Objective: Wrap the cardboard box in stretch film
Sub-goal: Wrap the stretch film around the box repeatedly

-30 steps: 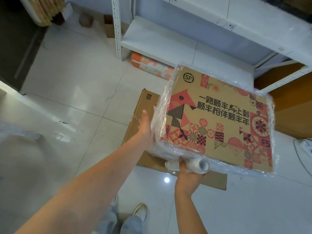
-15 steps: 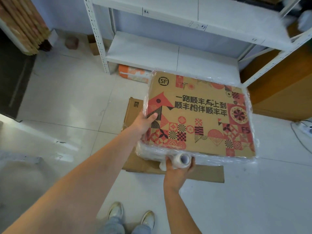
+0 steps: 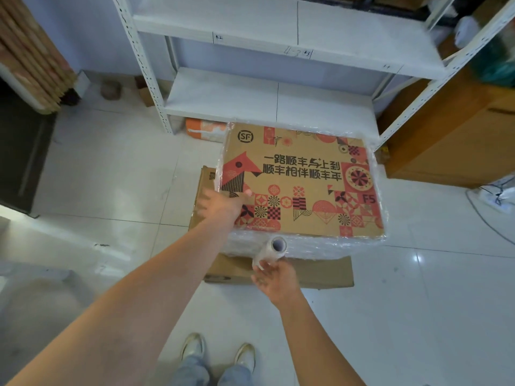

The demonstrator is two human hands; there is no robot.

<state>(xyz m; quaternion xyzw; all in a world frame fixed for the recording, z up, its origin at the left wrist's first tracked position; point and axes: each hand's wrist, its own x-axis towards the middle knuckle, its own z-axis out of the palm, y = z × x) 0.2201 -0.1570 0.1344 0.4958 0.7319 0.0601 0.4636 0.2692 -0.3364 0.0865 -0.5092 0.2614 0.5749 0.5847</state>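
A brown cardboard box (image 3: 303,185) with red and black printed patterns lies flat in front of me, its sides covered in clear stretch film. My left hand (image 3: 223,203) rests on the box's near left corner, fingers spread and blurred. My right hand (image 3: 274,277) holds a small stretch film roll (image 3: 271,250) against the box's near side, the roll's open core facing up.
A flattened cardboard sheet (image 3: 320,271) lies on the white tiled floor under the box. A white metal shelf rack (image 3: 264,96) stands behind. A wooden cabinet (image 3: 457,140) is at right, cables (image 3: 493,196) on the floor beside it, and my shoes (image 3: 217,355) below.
The box has come down from a raised tilt to lie low and flat over the cardboard sheet. My left hand shifted onto its top corner. The roll stays at the near side.
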